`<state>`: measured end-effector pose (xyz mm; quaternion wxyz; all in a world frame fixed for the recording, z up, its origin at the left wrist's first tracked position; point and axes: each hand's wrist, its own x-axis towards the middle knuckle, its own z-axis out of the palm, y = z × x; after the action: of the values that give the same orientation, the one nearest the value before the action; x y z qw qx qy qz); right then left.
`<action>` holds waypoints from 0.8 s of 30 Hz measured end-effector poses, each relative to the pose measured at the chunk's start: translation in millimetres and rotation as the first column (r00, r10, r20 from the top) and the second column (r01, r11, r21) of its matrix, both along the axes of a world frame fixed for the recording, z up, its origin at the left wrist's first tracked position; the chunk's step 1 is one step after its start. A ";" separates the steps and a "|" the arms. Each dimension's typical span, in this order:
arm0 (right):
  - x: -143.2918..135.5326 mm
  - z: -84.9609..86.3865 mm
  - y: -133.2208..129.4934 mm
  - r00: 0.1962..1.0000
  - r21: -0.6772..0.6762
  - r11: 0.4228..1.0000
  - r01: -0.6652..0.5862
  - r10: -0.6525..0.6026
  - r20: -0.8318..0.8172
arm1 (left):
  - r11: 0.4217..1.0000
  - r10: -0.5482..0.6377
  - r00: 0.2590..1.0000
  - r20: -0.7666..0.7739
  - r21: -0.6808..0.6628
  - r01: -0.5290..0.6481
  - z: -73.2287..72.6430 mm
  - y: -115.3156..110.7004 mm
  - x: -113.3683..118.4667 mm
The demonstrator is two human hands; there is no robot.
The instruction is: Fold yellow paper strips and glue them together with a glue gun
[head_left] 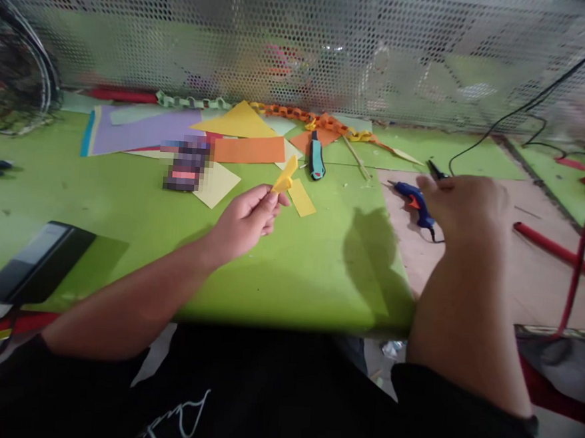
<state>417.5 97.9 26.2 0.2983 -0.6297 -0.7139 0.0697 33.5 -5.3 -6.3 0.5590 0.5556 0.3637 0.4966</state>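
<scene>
My left hand (pixel 246 222) is closed in a pinch on a small folded yellow paper strip (pixel 286 173), held up above the green table. Behind it a flat yellow paper strip (pixel 302 198) lies on the table. At the right, my right hand (pixel 467 201) is curled closed over a black pointed tool (pixel 436 169), of which only the tip end shows; its kind is unclear. A thin black cord runs up from beside it. Just left of that hand, a blue glue gun (pixel 416 202) with an orange trigger rests on the pale board (pixel 475 258).
Coloured paper sheets (pixel 148 132), a paper chain (pixel 284 114) and a teal utility knife (pixel 317 157) lie towards the back. A perforated metal screen (pixel 304 53) stands behind. A power bank (pixel 39 261) sits at left; a red tube (pixel 555 249) lies at right.
</scene>
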 end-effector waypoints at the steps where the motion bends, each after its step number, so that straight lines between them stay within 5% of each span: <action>1: -21.1 4.4 -9.1 0.998 -0.015 1.000 0.001 -0.002 -0.059 | 1.000 -0.010 1.000 0.008 -0.017 0.010 0.3 -0.1 0.3; 3: -68.5 8.8 -28.2 0.975 -0.094 0.983 -0.160 0.142 -0.173 | 0.999 -0.027 0.999 0.022 -0.042 0.028 -0.1 0.0 0.7; 5: -115.1 7.3 -43.7 0.805 -0.243 0.824 -0.511 0.361 -0.470 | 0.997 -0.046 0.998 0.036 -0.062 0.048 -0.9 -0.2 0.9; 7: -152.7 1.5 -52.1 0.644 -0.249 0.712 -0.657 0.359 -0.676 | 0.995 -0.053 0.998 0.037 -0.086 0.056 -2.1 -0.9 1.1; 10: -185.2 -10.1 -54.0 0.417 -0.169 0.622 -0.765 0.278 -0.865 | 0.996 -0.030 0.999 -0.017 -0.084 0.028 -5.1 -3.1 0.7; 14: -197.0 -21.7 -55.9 0.249 -0.061 0.680 -0.731 0.182 -0.951 | 0.985 0.102 0.966 -0.237 0.157 -0.066 -9.4 -6.1 0.1; 18: -197.7 -28.8 -63.4 0.230 -0.031 0.752 -0.659 0.161 -0.960 | 0.905 0.249 0.885 -0.393 0.421 -0.067 -8.4 -7.7 0.8; 24: -197.8 -43.4 -65.2 0.213 0.072 0.804 -0.590 0.240 -0.947 | 0.908 0.251 0.848 -0.467 0.417 -0.039 -3.4 -9.8 4.7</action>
<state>219.7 32.7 -17.2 0.5150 -0.2931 -0.5367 0.6008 38.1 -15.1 -9.7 0.2798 0.7377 0.4334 0.4355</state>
